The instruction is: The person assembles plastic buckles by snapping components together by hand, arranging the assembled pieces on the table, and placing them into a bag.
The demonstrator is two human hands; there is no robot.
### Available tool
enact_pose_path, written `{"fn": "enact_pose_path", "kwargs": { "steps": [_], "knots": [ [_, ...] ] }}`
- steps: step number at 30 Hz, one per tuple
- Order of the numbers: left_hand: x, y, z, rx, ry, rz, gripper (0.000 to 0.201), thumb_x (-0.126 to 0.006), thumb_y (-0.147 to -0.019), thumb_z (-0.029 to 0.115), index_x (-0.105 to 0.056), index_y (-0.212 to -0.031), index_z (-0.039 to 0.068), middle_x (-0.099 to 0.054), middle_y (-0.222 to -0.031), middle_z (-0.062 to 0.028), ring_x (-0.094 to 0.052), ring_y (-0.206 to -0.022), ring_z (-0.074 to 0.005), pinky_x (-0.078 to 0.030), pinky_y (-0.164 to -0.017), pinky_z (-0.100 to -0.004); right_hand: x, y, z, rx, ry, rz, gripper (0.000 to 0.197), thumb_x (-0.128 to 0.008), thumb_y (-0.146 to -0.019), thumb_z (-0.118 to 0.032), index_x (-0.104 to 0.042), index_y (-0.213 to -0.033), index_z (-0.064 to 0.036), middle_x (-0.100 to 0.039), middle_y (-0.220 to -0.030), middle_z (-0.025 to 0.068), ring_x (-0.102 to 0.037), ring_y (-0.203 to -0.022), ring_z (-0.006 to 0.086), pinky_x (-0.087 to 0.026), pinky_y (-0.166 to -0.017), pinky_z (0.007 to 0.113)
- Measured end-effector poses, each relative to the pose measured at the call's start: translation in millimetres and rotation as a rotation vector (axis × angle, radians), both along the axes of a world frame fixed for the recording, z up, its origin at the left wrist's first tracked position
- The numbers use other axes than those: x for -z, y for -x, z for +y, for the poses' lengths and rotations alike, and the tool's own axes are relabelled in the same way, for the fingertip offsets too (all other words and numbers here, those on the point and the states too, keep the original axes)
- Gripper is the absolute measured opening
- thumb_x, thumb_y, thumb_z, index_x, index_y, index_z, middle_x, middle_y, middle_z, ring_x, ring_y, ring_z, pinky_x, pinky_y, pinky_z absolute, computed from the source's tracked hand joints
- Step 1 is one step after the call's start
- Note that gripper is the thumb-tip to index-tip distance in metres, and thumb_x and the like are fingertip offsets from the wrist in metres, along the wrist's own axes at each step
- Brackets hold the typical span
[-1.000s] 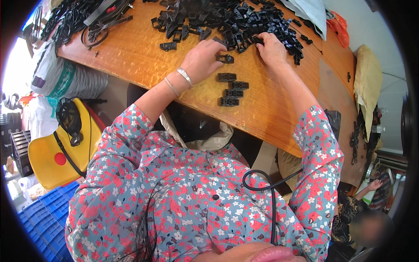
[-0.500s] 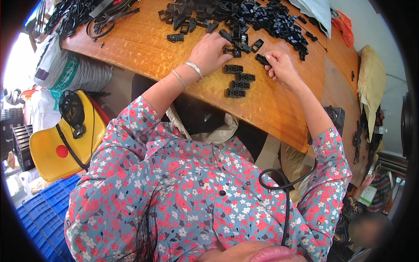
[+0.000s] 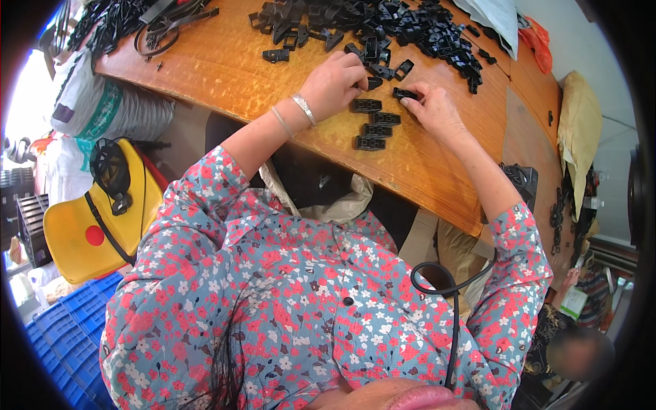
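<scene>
My left hand (image 3: 336, 82) is closed on a black plastic buckle piece (image 3: 374, 83), pinched at the fingertips. To its right, my right hand (image 3: 435, 108) grips another black buckle piece (image 3: 406, 93) between thumb and fingers, just above the wooden table (image 3: 287, 85). Below the hands, several black pieces lie in a staggered column; the top one (image 3: 366, 106) and the bottom one (image 3: 370, 143) mark its ends. Loose frame-shaped pieces, one (image 3: 404, 69) standing apart, lie just beyond my fingers.
A big heap of black plastic parts (image 3: 437, 37) covers the table's far side. A single buckle (image 3: 275, 56) lies left of it, with black straps (image 3: 158, 41) at the far left corner. A yellow chair (image 3: 75, 239) and blue crate (image 3: 75, 328) stand left. Another person (image 3: 581, 352) is at lower right.
My right hand has moved slightly left with its piece, which is now turned more level. The left hand has closed round the piece it was reaching over and tilted it.
</scene>
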State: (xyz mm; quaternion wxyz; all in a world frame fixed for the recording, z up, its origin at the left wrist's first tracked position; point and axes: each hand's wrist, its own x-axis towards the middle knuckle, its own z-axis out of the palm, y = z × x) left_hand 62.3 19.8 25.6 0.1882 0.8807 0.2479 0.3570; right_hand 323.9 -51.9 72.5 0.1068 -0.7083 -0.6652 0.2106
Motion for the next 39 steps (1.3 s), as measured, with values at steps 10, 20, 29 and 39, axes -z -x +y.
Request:
{"fn": "enact_pose_path", "kwargs": {
  "steps": [10, 20, 29, 39],
  "knots": [
    [6, 9, -5, -0.101, 0.092, -0.001, 0.031, -0.085, -0.081, 0.011, -0.071, -0.108, 0.005, -0.067, -0.107, -0.012, -0.064, -0.107, -0.0357, -0.054, -0.094, -0.0439, 2, 36, 9, -0.171, -0.219, 0.149, 0.029, -0.078, -0.095, -0.022, -0.077, -0.119, -0.006, -0.071, -0.111, 0.0153, -0.075, -0.09, 0.0299, -0.059, -0.082, 0.042],
    [9, 2, -4, -0.169, 0.085, 0.077, 0.028, -0.084, -0.086, 0.023, -0.074, -0.106, 0.005, -0.069, -0.104, -0.0132, -0.067, -0.103, -0.0343, -0.055, -0.089, -0.0435, 18, 45, 9, -0.288, -0.421, -0.056, 0.027, -0.081, -0.091, -0.02, -0.08, -0.116, -0.0099, -0.068, -0.108, 0.0121, -0.072, -0.098, 0.0345, -0.06, -0.083, 0.045],
    [-15, -9, 8, -0.178, 0.468, 0.173, 0.03, -0.077, -0.093, 0.035, -0.075, -0.097, 0.005, -0.076, -0.091, -0.012, -0.074, -0.087, -0.0297, -0.058, -0.079, -0.0413, 10, 33, 20, -0.291, -0.326, -0.041, 0.033, -0.084, -0.088, -0.024, -0.082, -0.118, -0.0104, -0.072, -0.105, 0.0151, -0.072, -0.097, 0.0352, -0.059, -0.083, 0.045],
    [-16, -18, 6, -0.11, 0.431, 0.341, 0.026, -0.077, -0.092, 0.032, -0.076, -0.103, 0.008, -0.077, -0.091, -0.0093, -0.075, -0.088, -0.0288, -0.058, -0.079, -0.0413, 3, 0, 11, -0.171, 0.074, 0.295, 0.027, -0.079, -0.095, -0.018, -0.079, -0.116, -0.0002, -0.072, -0.079, 0.0043, -0.066, -0.07, 0.0095, -0.055, -0.068, 0.027]
  ]
}}
